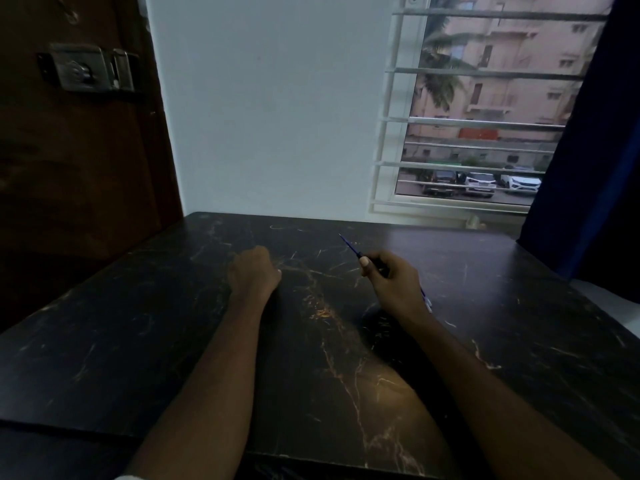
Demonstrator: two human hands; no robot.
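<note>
Holding a pen [349, 244] in the right hand [391, 282]: thumb and fingers [384, 265] curled round its dark grip, blue tip jutting up and away past the fingertips, tail poking out behind the palm. Resting the left hand [254, 271] on the table [156, 341], knuckles up, fingers curled under, well apart from the right fingers. Beyond both sets of fingers, a wall [270, 116]. Farther out past the right fingers, a barred window [485, 123] and a curtain [595, 133]. Out beyond and left of the left fingers, a door [69, 168] with a lock [90, 67].
</note>
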